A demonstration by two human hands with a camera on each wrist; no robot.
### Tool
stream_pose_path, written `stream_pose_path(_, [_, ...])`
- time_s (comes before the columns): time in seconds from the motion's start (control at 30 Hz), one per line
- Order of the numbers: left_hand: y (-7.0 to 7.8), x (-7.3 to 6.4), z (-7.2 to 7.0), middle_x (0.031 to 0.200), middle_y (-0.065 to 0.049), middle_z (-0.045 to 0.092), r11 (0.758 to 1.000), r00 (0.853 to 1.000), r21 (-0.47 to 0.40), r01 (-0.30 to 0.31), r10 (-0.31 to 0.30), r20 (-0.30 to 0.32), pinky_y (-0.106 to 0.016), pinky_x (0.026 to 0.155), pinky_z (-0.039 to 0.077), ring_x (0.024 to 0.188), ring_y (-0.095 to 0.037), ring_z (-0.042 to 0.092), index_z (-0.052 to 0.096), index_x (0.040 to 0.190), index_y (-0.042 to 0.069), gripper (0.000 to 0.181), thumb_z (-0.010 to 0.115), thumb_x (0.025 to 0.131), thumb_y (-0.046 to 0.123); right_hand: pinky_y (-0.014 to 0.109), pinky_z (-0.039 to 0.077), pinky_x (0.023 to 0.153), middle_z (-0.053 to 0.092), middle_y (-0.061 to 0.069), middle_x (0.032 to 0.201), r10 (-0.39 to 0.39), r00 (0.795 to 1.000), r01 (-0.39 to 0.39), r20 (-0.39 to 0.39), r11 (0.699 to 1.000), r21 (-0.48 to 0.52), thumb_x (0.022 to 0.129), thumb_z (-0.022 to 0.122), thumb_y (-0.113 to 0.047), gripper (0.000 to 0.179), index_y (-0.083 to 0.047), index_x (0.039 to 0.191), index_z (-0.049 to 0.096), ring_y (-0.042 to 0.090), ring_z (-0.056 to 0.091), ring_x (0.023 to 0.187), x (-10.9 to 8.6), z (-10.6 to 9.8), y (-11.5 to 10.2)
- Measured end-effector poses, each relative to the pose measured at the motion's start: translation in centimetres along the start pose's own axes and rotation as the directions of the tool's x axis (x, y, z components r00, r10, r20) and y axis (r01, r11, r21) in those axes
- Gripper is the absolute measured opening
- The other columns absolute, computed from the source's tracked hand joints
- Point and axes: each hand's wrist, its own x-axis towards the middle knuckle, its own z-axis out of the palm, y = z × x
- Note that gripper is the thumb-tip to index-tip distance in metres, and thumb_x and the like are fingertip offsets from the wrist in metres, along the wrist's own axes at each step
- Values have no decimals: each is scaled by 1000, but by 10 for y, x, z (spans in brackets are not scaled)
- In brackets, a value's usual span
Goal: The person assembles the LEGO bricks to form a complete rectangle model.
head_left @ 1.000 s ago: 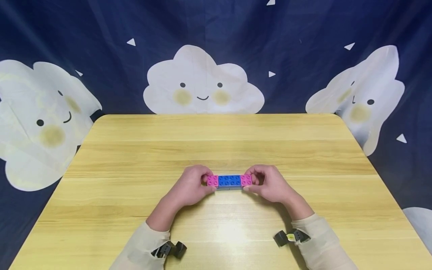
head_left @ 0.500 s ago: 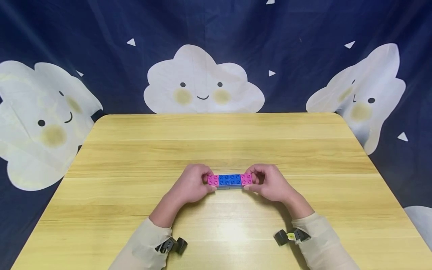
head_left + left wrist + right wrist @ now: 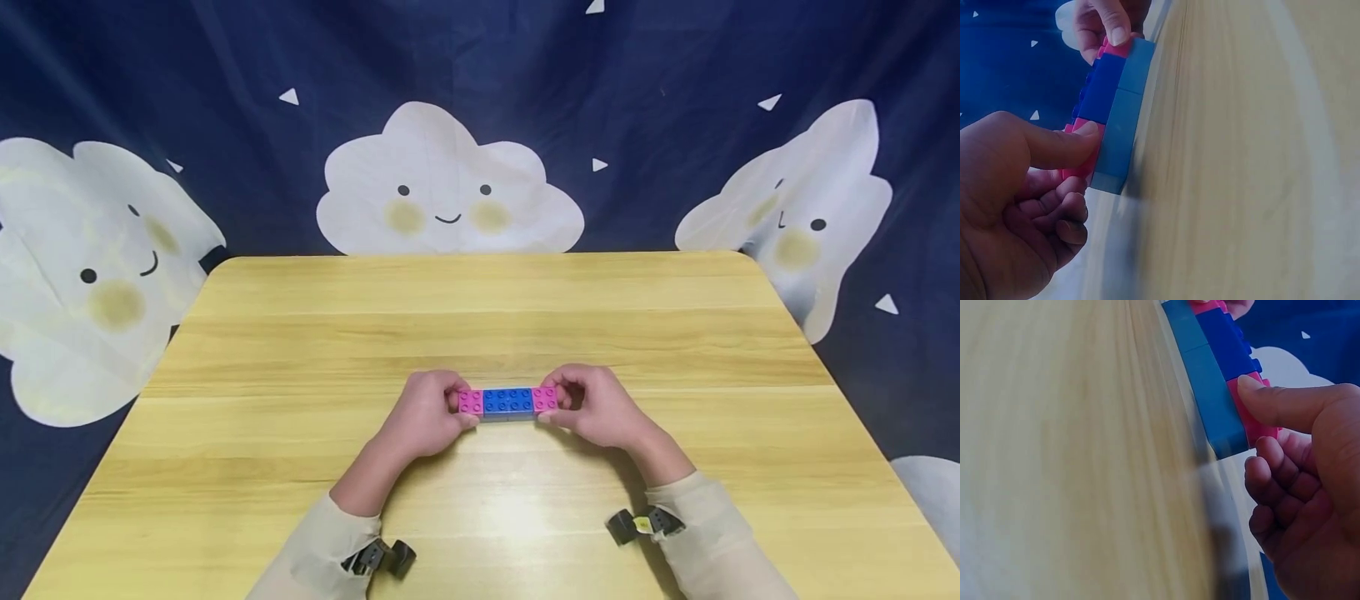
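Observation:
A short wall of toy building bricks stands at the middle of the table in the head view. Its upper layer has a blue brick (image 3: 507,402) between a left pink brick (image 3: 470,402) and a right pink brick (image 3: 545,399), studs up. Below them lie two teal bricks end to end, the left teal brick (image 3: 1115,134) and the right teal brick (image 3: 1213,394). My left hand (image 3: 423,414) pinches the left pink brick, thumb on its near side. With thumb and fingers, my right hand (image 3: 600,408) pinches the right pink brick at the opposite end.
The wooden table (image 3: 480,325) has rounded far corners. Behind it hangs a dark blue cloth (image 3: 637,75) printed with smiling clouds and white triangles. Small black wrist cameras, one on the left sleeve (image 3: 307,550) and one on the right sleeve (image 3: 712,525), jut inward over the tabletop.

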Motion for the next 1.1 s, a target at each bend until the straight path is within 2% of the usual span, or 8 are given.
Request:
stream_pose_path(0.17, [2,-2,0,68,2,56,999,999,-1,43,-43,-13,-28,56,44,60,-13,49,72,96,1,30,90,74,12,28,43,62,56,-2,73,11,1000,-11,-8,1000,-26,75,90,-16,28,-14,95,71,16,52,67,0,-1,-2])
stream_pose_path(0.53, [-1,-6,-1,69,2,58,998,996,3,66,-66,-55,-31,60,47,63,-14,53,71,91,1,31,91,74,17,29,44,62,58,-4,75,14,999,-17,-48,998,-62,76,90,-16,29,-13,98,72,18,53,69,0,2,-4])
stream_pose_path(0.73, [0,-5,-3,69,3,59,996,994,4,94,-94,-57,-31,62,48,65,-14,54,73,95,1,33,88,79,25,31,48,66,62,-3,85,37,994,-44,-103,996,-71,79,87,-16,33,-5,107,74,19,56,76,2,3,-5])
stream_pose_path(0.87, [1,-4,-3,70,3,60,993,991,8,120,-120,-61,-32,64,49,66,-15,55,73,101,-1,37,85,83,29,31,49,65,63,-3,85,47,990,-59,-135,994,-89,81,85,-17,36,-1,112,73,17,57,75,4,4,-6])
stream_pose_path(1.0, [1,-2,-3,73,2,63,991,988,16,135,-133,-74,-33,67,51,69,-14,58,74,105,-2,40,82,85,32,30,49,65,65,-3,86,69,982,-89,-174,990,-109,83,85,-20,37,-2,113,74,16,57,75,7,6,-8])
stream_pose_path(1.1, [0,-1,-3,69,4,61,991,987,13,136,-135,-92,-33,67,50,67,-13,56,76,101,0,37,80,87,34,30,49,64,67,-1,87,106,973,-130,-207,986,-105,83,84,-24,37,-2,111,75,16,58,74,7,8,-10])
